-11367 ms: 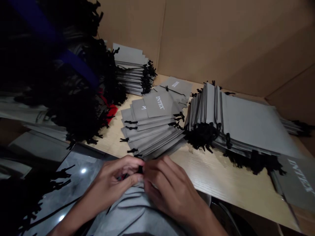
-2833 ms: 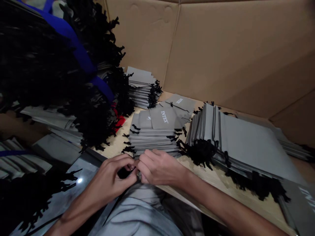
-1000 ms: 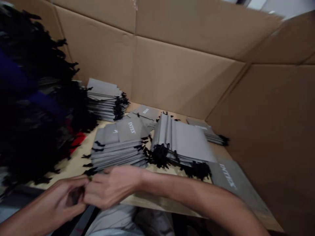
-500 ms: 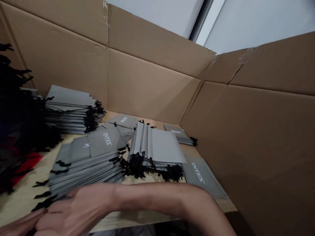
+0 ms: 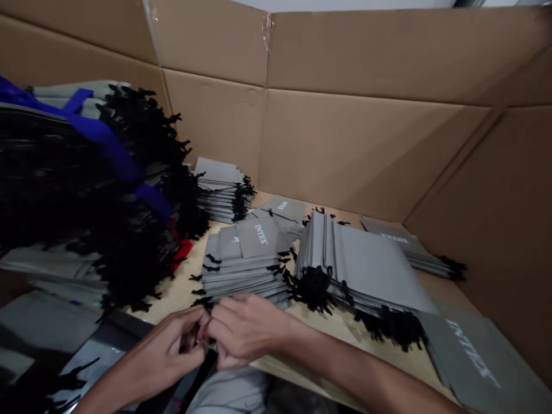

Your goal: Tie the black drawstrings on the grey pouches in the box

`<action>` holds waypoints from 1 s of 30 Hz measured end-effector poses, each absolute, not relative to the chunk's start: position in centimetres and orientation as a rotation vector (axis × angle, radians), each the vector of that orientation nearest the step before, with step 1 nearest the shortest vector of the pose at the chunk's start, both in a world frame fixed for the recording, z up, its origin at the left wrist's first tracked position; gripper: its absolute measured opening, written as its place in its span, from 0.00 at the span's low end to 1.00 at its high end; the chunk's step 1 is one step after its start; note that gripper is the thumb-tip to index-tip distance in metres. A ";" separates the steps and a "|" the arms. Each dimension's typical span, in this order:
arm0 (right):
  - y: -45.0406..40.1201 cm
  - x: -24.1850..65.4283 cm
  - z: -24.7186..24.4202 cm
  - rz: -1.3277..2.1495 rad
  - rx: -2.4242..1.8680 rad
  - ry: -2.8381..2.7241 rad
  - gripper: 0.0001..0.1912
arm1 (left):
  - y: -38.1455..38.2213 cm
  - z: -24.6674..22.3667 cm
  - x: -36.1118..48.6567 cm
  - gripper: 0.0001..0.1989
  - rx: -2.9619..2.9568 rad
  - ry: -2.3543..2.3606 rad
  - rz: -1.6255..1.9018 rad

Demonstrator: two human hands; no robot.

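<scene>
My left hand (image 5: 175,345) and my right hand (image 5: 244,328) meet at the front edge of the table, fingertips pinched together. What they hold between them is too small and hidden to name. Just beyond them lies a fanned stack of grey INTEX pouches (image 5: 261,238) with black cord ends. Right of that stands a thick stack of grey pouches (image 5: 371,253), plain side up, its black cords hanging toward me. A flat grey INTEX pouch (image 5: 478,356) lies at the lower right.
A big heap of black-corded pouches (image 5: 138,149) with a blue strap (image 5: 107,141) rises at the left. Smaller stacks sit at the back left (image 5: 218,190) and back right (image 5: 409,244). Cardboard walls (image 5: 345,144) enclose the table (image 5: 319,328).
The view has swung left, showing more of the heap and blue strap. Both hands now show fully, with their fingers brought together near the fanned stack.
</scene>
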State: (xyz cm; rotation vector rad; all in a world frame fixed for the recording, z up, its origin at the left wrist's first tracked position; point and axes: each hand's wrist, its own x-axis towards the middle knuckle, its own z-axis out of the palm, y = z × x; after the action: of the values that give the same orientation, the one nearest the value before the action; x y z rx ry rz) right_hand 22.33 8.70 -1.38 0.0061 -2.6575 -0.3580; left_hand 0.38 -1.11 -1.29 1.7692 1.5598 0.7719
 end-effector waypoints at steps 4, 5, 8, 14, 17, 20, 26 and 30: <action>8.1 22.4 -1.6 -0.293 -0.128 -2.651 0.10 | -0.8 -1.1 0.9 0.03 1.632 1.463 0.689; 8.0 22.5 -1.6 -0.266 -0.159 -2.656 0.09 | -0.8 -0.9 0.9 0.04 1.600 1.433 0.680; 7.8 22.5 -1.8 -0.192 -0.243 -2.637 0.09 | -0.9 -0.5 1.2 0.06 1.545 1.389 0.679; 7.3 23.9 -2.2 -0.084 -0.292 -2.507 0.11 | -1.6 0.3 2.0 0.03 1.646 1.525 0.724; 7.0 24.9 -2.4 -0.118 -0.315 -2.503 0.18 | -2.0 0.5 2.4 0.00 1.701 1.591 0.707; 6.9 25.4 -2.4 -0.204 -0.295 -2.529 0.13 | -2.4 0.8 2.5 0.00 1.766 1.598 0.737; 6.7 25.4 -2.3 -0.166 -0.310 -2.473 0.06 | -3.3 3.2 0.6 0.12 1.954 1.550 0.982; 6.5 25.7 -2.2 -0.121 -0.335 -2.416 0.05 | -3.7 4.0 0.2 0.14 1.984 1.524 0.980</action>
State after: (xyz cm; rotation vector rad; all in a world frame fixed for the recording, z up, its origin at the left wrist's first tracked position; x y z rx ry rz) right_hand 25.70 6.47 -2.21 -0.3352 -2.4162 -0.1212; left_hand 0.25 -3.71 4.05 1.9836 1.5235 0.9796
